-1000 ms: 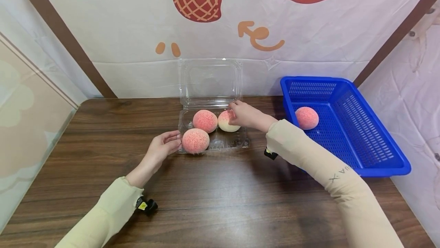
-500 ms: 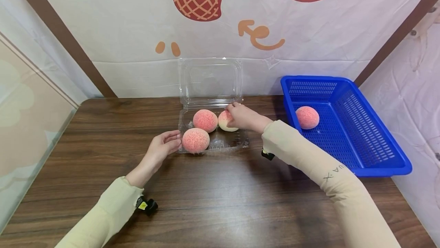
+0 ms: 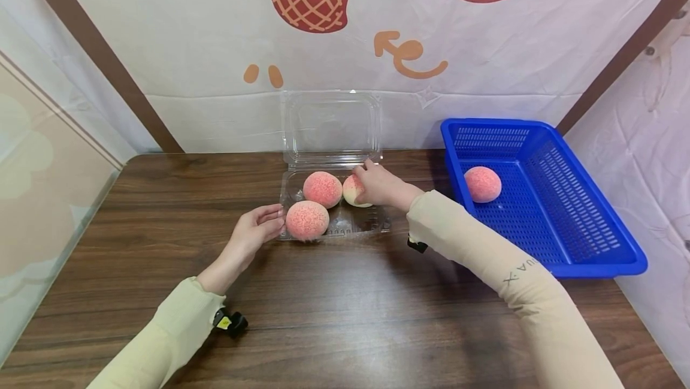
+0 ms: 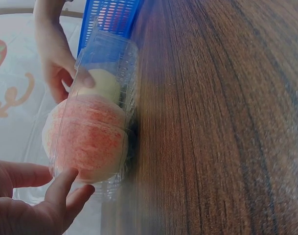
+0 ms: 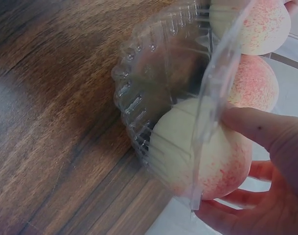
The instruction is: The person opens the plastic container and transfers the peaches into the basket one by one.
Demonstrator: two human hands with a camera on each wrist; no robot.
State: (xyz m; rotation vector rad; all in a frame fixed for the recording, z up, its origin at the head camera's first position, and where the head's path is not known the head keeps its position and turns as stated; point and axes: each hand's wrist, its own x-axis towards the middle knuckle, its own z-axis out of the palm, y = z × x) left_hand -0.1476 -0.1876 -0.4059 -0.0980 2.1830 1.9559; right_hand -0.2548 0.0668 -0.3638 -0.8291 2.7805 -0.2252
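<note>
A clear plastic clamshell box (image 3: 366,227) lies with its lid (image 3: 331,125) raised against the back cloth. Three pink-and-cream peaches sit in its base: a front left peach (image 3: 307,220), a back left peach (image 3: 322,189) and a right peach (image 3: 353,190). My right hand (image 3: 381,185) grips the right peach, thumb on its near side and fingers around the far side, as the right wrist view shows. At the box's left edge, my left hand (image 3: 256,230) has fairly straight fingers touching the wall beside the front left peach. The fingers partly cover the right peach.
A blue slotted basket (image 3: 604,269) stands at the right of the brown wooden table (image 3: 345,317), with one peach (image 3: 482,184) inside near its left wall. A printed white cloth (image 3: 215,77) hangs behind the table. My right forearm crosses the basket's front left corner.
My right hand and forearm have shifted slightly left around the right peach, which has hardly moved. My left hand stays where it was.
</note>
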